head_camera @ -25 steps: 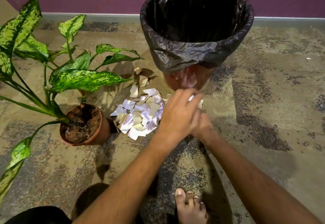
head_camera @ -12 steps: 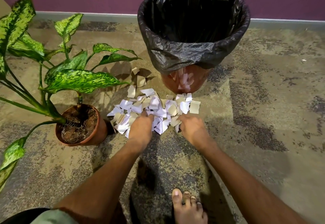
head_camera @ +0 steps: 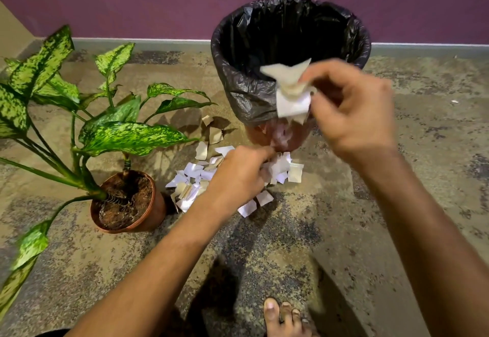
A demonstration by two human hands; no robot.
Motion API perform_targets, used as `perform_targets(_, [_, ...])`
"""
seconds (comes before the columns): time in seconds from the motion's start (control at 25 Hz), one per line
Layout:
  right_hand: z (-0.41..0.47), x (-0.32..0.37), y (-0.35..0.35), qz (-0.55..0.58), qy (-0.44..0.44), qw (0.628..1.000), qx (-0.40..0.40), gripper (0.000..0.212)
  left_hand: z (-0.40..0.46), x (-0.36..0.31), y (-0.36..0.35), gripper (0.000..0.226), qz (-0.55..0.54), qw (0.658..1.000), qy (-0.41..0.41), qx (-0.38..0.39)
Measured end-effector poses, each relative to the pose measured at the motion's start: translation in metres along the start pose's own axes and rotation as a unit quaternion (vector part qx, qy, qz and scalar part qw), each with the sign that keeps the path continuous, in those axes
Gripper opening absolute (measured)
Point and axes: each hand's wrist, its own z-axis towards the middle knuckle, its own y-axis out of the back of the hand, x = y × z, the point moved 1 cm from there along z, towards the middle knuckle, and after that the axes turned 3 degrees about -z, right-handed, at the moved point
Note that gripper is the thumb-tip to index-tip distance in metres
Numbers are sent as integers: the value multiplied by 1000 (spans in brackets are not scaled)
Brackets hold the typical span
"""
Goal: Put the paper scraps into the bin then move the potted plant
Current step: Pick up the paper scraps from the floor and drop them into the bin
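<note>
Risen from the floor since 0.5 s ago, the right hand (head_camera: pixel 352 114) now pinches a bunch of paper scraps (head_camera: pixel 291 93) at the near rim of the bin (head_camera: pixel 238 53).
Its bunch hangs roughly upright, crumpled and white; the left hand (head_camera: pixel 238 177) stays low, fingers curled into the flat torn scrap pile (head_camera: pixel 195 177) between the bin's black crinkled liner and the terracotta potted plant (head_camera: pixel 127 201).
</note>
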Motion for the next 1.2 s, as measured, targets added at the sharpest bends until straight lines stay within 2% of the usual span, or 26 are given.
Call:
perform_targets(0.08, [33, 0, 2, -47, 44, 996, -65, 29, 5, -26, 25, 18, -45, 996, -73, -38])
perform_targets(0.16, [63, -16, -5, -103, 44, 990, -82, 28, 11, -44, 48, 20, -101, 984, -105, -107])
perform_targets(0.32, [91, -56, -23, -199, -13, 980, -2, 32, 34, -51, 74, 24, -152, 946, -47, -284])
perform_targets(0.4, [88, -66, -28, -222, -10, 975, 24, 46, 51, -46, 76, 22, -138, 934, -16, -330])
perform_targets(0.48, [82, -69, -29, -216, 6, 976, 3, 50, 67, -44, 73, 21, -117, 930, -1, -348])
perform_targets(0.68, [39, -61, -31, -125, 66, 977, -160, 27, 90, -39, 58, 48, -49, 958, -8, -282])
perform_targets(0.8, [-5, -64, -41, -89, 92, 973, -193, 17, 80, -34, 38, 51, -5, 965, -47, -258])
perform_targets(1.04, [-74, -94, -72, -72, 45, 989, -117, 16, 42, -9, -16, 62, 62, 962, -108, -241])
perform_targets(1.12, [-90, -106, -79, -96, -1, 994, -49, 16, 24, 7, -39, 69, 100, 966, -104, -216])
perform_targets(1.2, [-100, -124, -91, -157, -64, 984, 52, 22, 4, 25, -61, 76, 128, 973, -85, -172])
